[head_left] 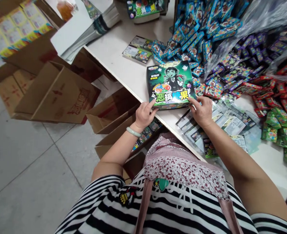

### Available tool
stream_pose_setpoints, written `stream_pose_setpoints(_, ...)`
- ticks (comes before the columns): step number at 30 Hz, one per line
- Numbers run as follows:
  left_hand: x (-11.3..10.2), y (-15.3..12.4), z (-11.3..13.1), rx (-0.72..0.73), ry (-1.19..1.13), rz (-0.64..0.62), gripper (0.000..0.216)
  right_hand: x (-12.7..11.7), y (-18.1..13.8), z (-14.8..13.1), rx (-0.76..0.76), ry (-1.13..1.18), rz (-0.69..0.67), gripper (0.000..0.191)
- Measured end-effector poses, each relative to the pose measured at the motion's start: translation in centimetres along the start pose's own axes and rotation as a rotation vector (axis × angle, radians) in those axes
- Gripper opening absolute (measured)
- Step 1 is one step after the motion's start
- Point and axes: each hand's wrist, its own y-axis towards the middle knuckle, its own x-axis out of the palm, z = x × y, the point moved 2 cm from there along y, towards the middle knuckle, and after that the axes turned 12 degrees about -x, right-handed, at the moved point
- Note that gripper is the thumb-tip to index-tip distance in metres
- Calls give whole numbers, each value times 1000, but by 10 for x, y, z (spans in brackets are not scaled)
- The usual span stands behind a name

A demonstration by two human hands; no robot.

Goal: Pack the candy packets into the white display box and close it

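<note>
A green printed box (170, 85) with a cartoon vampire on its lid lies on the white table (119, 53) near its front edge. My left hand (144, 114) grips the box's near left corner, thumb on the lid. My right hand (202, 110) holds the near right corner the same way. A pale green bangle sits on my left wrist. Flat clear packets (228, 123) lie under and beside my right hand.
Heaps of small blue (194, 32), purple (246, 55), red (277, 94) and green packs (282, 133) cover the table's right side. Two flat cards (138, 49) lie further back. Open cardboard boxes (58, 94) stand on the tiled floor at left.
</note>
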Motion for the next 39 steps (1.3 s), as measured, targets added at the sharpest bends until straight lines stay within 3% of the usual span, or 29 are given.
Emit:
stream_pose_setpoints(5,1,-4,3,11,-51,5,39,3,0,0,-6,77,75,36)
stream_pose_setpoints(9,4,-14,4,-171,-268,47,41,4,-3,-6,28,143,57,39)
stream_pose_setpoints(12,5,-19,5,-250,-366,68,20,2,-4,-9,61,130,3,41)
stream_pose_setpoints(25,14,-22,11,-221,-334,125,17,5,-7,1,51,228,20,45)
stream_pose_setpoints(33,21,-20,0,-241,-179,60,26,10,-4,-5,134,231,5,36)
stream_pose_setpoints(39,13,-18,-7,-305,-243,-18,32,-3,-4,-11,65,210,10,36)
